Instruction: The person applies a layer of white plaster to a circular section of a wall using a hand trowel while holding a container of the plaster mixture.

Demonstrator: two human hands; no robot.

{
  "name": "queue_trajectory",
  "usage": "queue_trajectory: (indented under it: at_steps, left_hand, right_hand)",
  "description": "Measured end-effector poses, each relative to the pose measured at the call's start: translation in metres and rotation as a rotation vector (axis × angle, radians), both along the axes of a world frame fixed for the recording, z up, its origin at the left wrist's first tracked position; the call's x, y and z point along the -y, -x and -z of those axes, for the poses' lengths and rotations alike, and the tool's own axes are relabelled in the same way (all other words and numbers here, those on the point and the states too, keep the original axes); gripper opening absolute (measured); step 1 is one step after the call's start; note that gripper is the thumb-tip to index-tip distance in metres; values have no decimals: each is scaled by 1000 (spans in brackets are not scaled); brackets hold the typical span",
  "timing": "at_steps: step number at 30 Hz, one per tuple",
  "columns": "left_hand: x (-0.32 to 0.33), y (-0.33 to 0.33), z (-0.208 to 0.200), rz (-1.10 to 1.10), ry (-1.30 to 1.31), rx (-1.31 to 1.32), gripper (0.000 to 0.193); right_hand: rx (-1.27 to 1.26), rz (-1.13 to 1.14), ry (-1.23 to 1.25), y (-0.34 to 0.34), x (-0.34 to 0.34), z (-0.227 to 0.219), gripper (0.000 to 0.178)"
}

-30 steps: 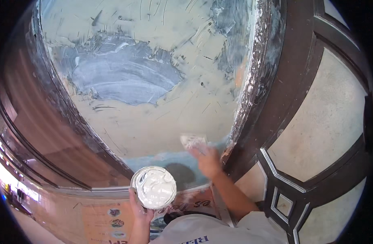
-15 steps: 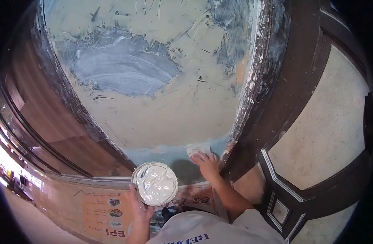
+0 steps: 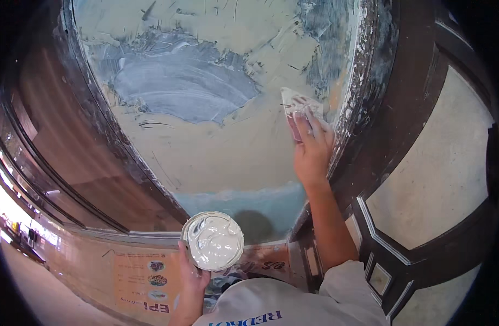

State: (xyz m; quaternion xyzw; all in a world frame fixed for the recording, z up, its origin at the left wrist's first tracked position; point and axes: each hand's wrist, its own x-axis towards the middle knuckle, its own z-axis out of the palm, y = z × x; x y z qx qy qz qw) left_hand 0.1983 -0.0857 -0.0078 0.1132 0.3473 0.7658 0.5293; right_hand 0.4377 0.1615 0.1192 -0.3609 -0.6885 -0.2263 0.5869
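Observation:
My left hand (image 3: 190, 280) holds up a round tub of white putty (image 3: 212, 240) from below, near the bottom of the view. Pressed flat against the wall panel (image 3: 206, 146) by my right hand (image 3: 312, 146) is a putty-smeared scraper (image 3: 295, 103), high on the panel's right side next to the dark frame. The panel is cream with a grey-blue patch of spread putty (image 3: 173, 81) at upper left and a bare blue strip (image 3: 244, 198) along its lower edge.
A dark wooden frame (image 3: 369, 108) with white putty smears borders the panel on the right, with beige inset panels (image 3: 429, 179) beyond it. Dark curved moulding (image 3: 70, 157) runs along the left. A printed poster (image 3: 146, 282) lies low on the left.
My right hand has moved the scraper upward along the panel's right side, from the blue strip at the bottom to near the frame higher up. The tub stays held in my left hand.

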Motion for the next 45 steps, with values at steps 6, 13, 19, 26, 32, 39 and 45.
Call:
queue_trajectory:
  at_steps: [6, 13, 19, 26, 32, 39, 45]
  left_hand:
    - [6, 35, -4, 55, -84, 52, 61]
    - [12, 68, -4, 2, -76, -14, 61]
    - [8, 73, -6, 85, -67, -4, 64]
    - [-1, 59, -2, 93, -66, 34, 59]
    - [4, 38, -4, 19, -25, 30, 61]
    - [3, 9, 9, -34, 20, 50, 60]
    - [-16, -17, 1, 26, -71, 69, 61]
  right_hand:
    - [329, 37, 528, 88, 33, 129, 37]
    - [388, -137, 656, 91, 70, 209, 42]
    - [-55, 21, 218, 32, 22, 61, 48]
    - [281, 137, 334, 39, -7, 165, 46]
    - [335, -139, 744, 28, 59, 283, 42]
    - [-742, -744, 1360, 10, 39, 232, 30]
    - [-927, -1238, 1166, 5, 59, 123, 33]
